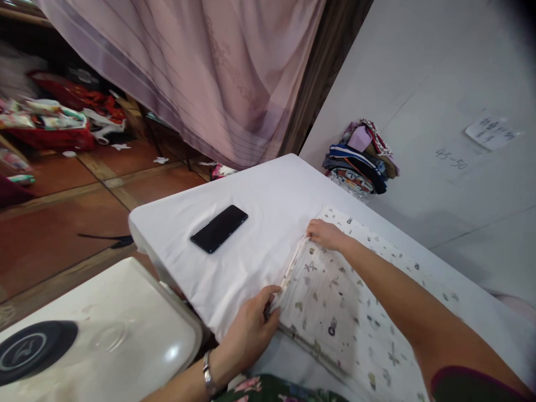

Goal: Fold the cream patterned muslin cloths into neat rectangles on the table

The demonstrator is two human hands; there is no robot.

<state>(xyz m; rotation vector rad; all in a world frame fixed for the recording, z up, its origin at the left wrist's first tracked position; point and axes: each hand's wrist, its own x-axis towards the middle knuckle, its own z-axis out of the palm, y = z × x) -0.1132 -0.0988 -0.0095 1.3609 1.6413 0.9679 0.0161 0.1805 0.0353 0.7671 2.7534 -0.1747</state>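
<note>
A cream cloth with small printed figures [335, 301] lies folded on the white-covered table [259, 195]. My left hand [251, 329] pinches the near corner of the cloth's folded left edge, fingers closed on the fabric. My right hand [324, 234] grips the far end of that same edge, fingers curled over it. The edge runs straight between the two hands. A silver bracelet sits on my left wrist.
A black phone [219, 228] lies face up on the table, left of the cloth. A stack of folded clothes [360, 159] sits at the table's far side by the wall. A white plastic surface [104, 340] stands lower left. A pink curtain [218, 72] hangs behind.
</note>
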